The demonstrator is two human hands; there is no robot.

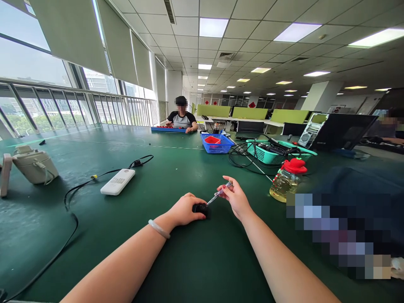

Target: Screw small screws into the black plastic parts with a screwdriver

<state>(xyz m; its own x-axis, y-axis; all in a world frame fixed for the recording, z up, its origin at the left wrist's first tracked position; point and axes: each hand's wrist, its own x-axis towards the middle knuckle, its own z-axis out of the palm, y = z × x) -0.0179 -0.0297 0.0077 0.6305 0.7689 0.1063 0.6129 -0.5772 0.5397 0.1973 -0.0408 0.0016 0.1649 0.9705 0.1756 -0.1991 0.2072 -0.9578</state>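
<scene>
On the dark green tabletop [202,261], my left hand [186,209] is closed around a small black object [200,208] whose kind I cannot make out. My right hand [235,198] grips a screwdriver [217,195] with a clear handle and a thin metal shaft. The shaft slants down to the left, and its tip meets or nearly meets the top of the black object. A pale bangle [159,229] circles my left wrist.
A white power bank [118,182] and a black cable [71,210] lie left, near a beige bag [34,164]. Rightward stand a red-lidded bottle [288,179], a teal basket [268,155] with cables and a blue basket [217,145]. Another person [181,118] sits across the table.
</scene>
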